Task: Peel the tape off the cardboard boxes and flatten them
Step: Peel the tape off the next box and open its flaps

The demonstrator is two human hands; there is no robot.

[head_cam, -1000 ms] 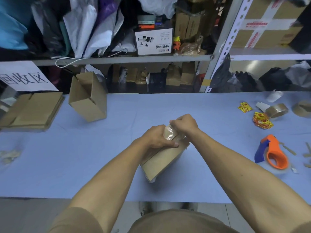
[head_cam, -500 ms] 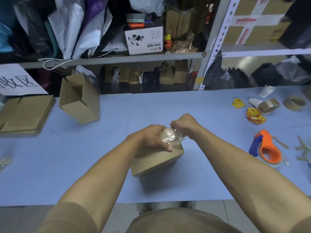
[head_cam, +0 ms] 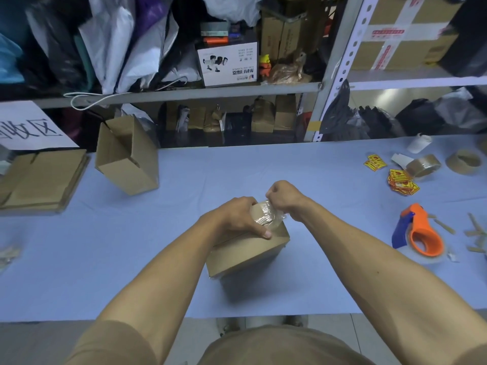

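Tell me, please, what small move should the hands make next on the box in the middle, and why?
Probably the right hand should keep pulling the clear tape up and away, while the left hand holds the box down. The tape is bunched and partly lifted but seems attached to the top, and the box is not yet flat.

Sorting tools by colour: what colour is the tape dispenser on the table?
Orange body with a blue handle, the tape dispenser shows best in the head view.

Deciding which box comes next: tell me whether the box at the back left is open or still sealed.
Open. The back-left box lies tipped on the blue table, and its dark inside and loose flaps show at the top.
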